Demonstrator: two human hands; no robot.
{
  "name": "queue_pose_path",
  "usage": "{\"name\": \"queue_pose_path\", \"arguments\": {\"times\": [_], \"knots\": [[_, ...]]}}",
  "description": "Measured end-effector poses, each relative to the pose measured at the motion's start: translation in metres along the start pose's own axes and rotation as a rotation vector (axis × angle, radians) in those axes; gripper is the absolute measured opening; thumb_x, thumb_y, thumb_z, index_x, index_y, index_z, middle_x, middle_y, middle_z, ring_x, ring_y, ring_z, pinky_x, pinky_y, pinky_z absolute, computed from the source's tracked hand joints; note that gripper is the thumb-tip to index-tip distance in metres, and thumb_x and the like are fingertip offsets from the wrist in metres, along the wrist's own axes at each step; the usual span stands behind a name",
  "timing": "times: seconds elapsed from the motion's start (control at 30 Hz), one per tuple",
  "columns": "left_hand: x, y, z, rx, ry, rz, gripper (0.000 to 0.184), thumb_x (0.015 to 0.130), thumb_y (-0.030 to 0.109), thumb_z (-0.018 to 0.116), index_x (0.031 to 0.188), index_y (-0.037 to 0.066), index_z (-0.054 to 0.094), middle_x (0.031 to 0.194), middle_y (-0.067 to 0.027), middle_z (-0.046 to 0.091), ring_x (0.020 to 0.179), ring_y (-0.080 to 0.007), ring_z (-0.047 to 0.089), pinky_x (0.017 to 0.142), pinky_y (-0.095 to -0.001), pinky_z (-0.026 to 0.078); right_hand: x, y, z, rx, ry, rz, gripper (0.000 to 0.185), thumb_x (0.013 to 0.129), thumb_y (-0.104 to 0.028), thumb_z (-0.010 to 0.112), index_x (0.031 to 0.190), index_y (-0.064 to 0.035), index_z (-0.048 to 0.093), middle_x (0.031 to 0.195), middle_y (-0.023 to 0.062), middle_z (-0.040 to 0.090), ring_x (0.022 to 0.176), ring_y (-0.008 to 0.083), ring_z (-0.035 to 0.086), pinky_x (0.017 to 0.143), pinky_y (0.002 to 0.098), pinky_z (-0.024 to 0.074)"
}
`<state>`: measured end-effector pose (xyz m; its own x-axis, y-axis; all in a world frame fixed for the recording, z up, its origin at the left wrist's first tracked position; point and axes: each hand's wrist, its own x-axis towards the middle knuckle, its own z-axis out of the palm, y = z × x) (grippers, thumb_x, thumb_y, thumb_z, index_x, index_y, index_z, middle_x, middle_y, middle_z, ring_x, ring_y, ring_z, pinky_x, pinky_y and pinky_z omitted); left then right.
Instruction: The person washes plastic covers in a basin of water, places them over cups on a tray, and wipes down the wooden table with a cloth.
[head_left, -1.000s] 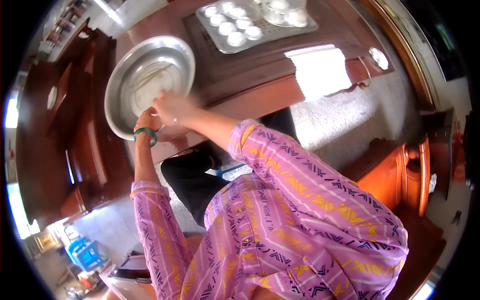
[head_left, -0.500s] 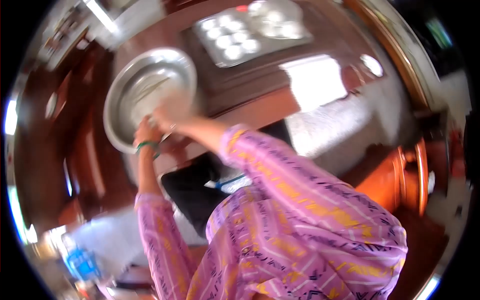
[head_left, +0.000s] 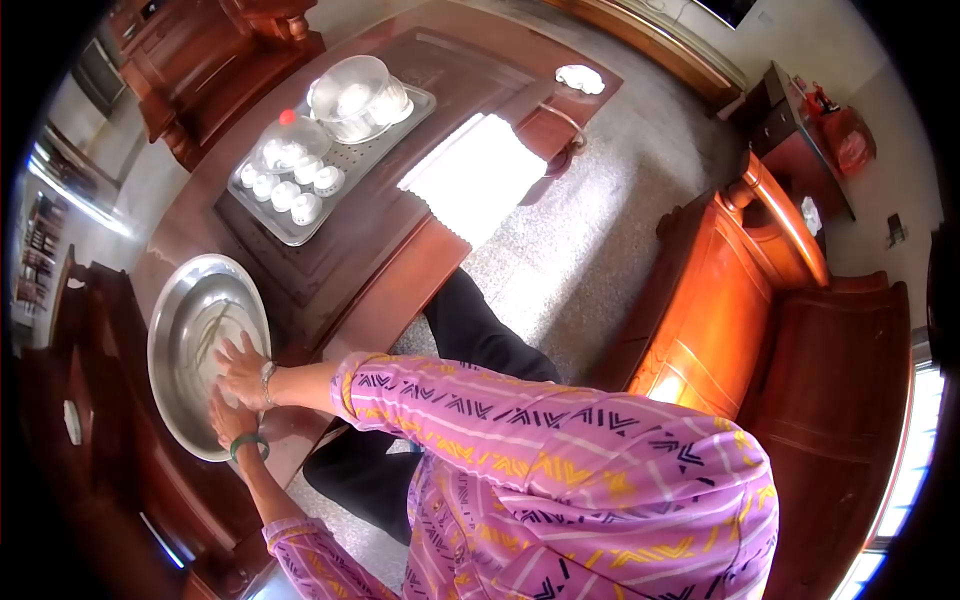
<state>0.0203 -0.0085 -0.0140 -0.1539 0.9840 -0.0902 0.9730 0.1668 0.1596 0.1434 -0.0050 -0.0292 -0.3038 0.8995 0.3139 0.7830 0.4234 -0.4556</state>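
Note:
A large round metal basin (head_left: pixel 172 345) stands at the left end of the brown wooden table, with a pale layer and a few thin greenish strands in it. My right hand (head_left: pixel 243 372), a bracelet at its wrist, is over the basin's near right side with its fingers spread. Just below it, my left hand (head_left: pixel 232 420), with a green bangle at the wrist, reaches over the near rim with fingers stretched out. The two hands are close together. Nothing shows held in either; whether the fingertips touch what lies in the basin is hard to tell.
On the wooden table (head_left: pixel 400 247) a metal tray (head_left: pixel 345 157) holds several white cups, a clear lid with a red knob and a clear bowl. A white cloth (head_left: pixel 478 180) hangs over the table's edge. A wooden bench (head_left: pixel 690 325) stands at the right.
The view has turned, so the basin appears lower and further left and more of the room shows at the right. My fingers, blurred or bunched before, are now spread.

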Motion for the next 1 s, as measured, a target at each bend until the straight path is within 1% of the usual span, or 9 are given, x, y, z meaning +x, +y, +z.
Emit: {"name": "queue_pose_path", "arguments": {"times": [0.03, 0.1, 0.17, 0.23, 0.3, 0.37, 0.67, 0.97, 1.0], "knots": [[0.008, -0.003, -0.002, -0.017, -0.244, -0.017, 0.061, 0.078, 0.038, 0.059, 0.133, 0.02, 0.039, 0.136, -0.0146, 0.04, 0.121, -0.0359, 0.04, 0.096, -0.0486, 0.035, 0.002, 0.001, -0.002, 0.055, -0.152, 0.006, 0.032, 0.066, -0.025, 0.065, 0.095, -0.0126, 0.068, 0.125, 0.0206, 0.046, 0.125, 0.0406, 0.032, 0.096, 0.0643, 0.0221], [0.011, -0.007, -0.001, -0.029, -0.244, -0.007, 0.061, 0.078, 0.038, 0.059, 0.133, 0.019, 0.04, 0.135, -0.015, 0.041, 0.12, -0.0366, 0.041, 0.096, -0.049, 0.035, 0.003, 0.0, -0.005, 0.002, -0.274, 0.03, 0.036, 0.067, -0.025, 0.065, 0.101, -0.0141, 0.066, 0.13, 0.0209, 0.042, 0.126, 0.0407, 0.031, 0.097, 0.0641, 0.0215], [0.009, -0.009, 0.003, -0.039, -0.244, 0.0, 0.061, 0.077, 0.038, 0.059, 0.132, 0.019, 0.041, 0.135, -0.0153, 0.041, 0.119, -0.0373, 0.042, 0.095, -0.0493, 0.035, -0.005, -0.003, -0.007, 0.053, 0.066, 0.005, 0.041, 0.067, -0.025, 0.064, 0.106, -0.0142, 0.064, 0.134, 0.0203, 0.039, 0.128, 0.0409, 0.028, 0.099, 0.0638, 0.0197], [-0.003, -0.005, 0.007, -0.102, 0.127, 0.095, 0.063, 0.078, 0.038, 0.06, 0.134, 0.024, 0.037, 0.138, -0.0147, 0.037, 0.124, -0.0357, 0.037, 0.095, -0.0512, 0.034, -0.001, -0.002, -0.008, 0.012, -0.041, 0.014, 0.043, 0.067, -0.025, 0.064, 0.109, -0.0136, 0.062, 0.135, 0.0201, 0.037, 0.129, 0.0406, 0.027, 0.1, 0.0641, 0.0183], [-0.014, 0.006, 0.005, -0.044, 0.16, 0.05, 0.064, 0.078, 0.038, 0.06, 0.135, 0.027, 0.035, 0.14, -0.0143, 0.033, 0.127, -0.0346, 0.033, 0.095, -0.0534, 0.034, -0.002, -0.003, -0.01, -0.015, -0.155, 0.014, 0.045, 0.068, -0.025, 0.063, 0.111, -0.013, 0.061, 0.137, 0.02, 0.036, 0.13, 0.0403, 0.026, 0.1, 0.0644, 0.0169], [-0.004, -0.006, 0.014, 0.002, 0.219, 0.021, 0.071, 0.077, 0.041, 0.062, 0.138, 0.034, 0.026, 0.145, -0.0133, 0.023, 0.133, -0.0333, 0.023, 0.094, -0.0591, 0.031, -0.006, -0.001, -0.014, 0.093, 0.025, -0.066, 0.049, 0.069, -0.025, 0.061, 0.117, -0.0117, 0.056, 0.139, 0.0203, 0.032, 0.131, 0.0401, 0.024, 0.101, 0.0648, 0.014], [-0.028, 0.012, 0.001, -0.183, 0.628, 0.129, 0.075, 0.077, 0.036, 0.063, 0.141, 0.026, 0.024, 0.144, -0.0175, 0.025, 0.133, -0.0346, 0.024, 0.099, -0.054, 0.028, -0.013, -0.004, -0.03, 0.148, 0.096, -0.026, 0.057, 0.076, -0.025, 0.06, 0.129, -0.0137, 0.044, 0.143, 0.0191, 0.025, 0.133, 0.0365, 0.02, 0.105, 0.0591, 0.0118], [-0.02, 0.01, 0.003, -0.116, 0.411, 0.057, 0.079, 0.075, 0.041, 0.065, 0.14, 0.031, 0.023, 0.148, -0.0132, 0.017, 0.137, -0.0312, 0.015, 0.1, -0.0585, 0.023, -0.012, -0.004, -0.031, 0.128, 0.152, -0.112, 0.061, 0.081, -0.031, 0.053, 0.136, -0.011, 0.034, 0.145, 0.0196, 0.019, 0.136, 0.0328, 0.015, 0.105, 0.0614, 0.007], [-0.028, 0.02, -0.007, -0.097, 0.346, 0.033, 0.079, 0.075, 0.041, 0.065, 0.14, 0.031, 0.023, 0.148, -0.0129, 0.017, 0.137, -0.0308, 0.015, 0.1, -0.0578, 0.023, -0.013, -0.002, -0.032, 0.089, -0.028, -0.095, 0.06, 0.082, -0.031, 0.052, 0.135, -0.011, 0.034, 0.145, 0.0199, 0.019, 0.136, 0.0336, 0.014, 0.104, 0.0622, 0.0086]]}}
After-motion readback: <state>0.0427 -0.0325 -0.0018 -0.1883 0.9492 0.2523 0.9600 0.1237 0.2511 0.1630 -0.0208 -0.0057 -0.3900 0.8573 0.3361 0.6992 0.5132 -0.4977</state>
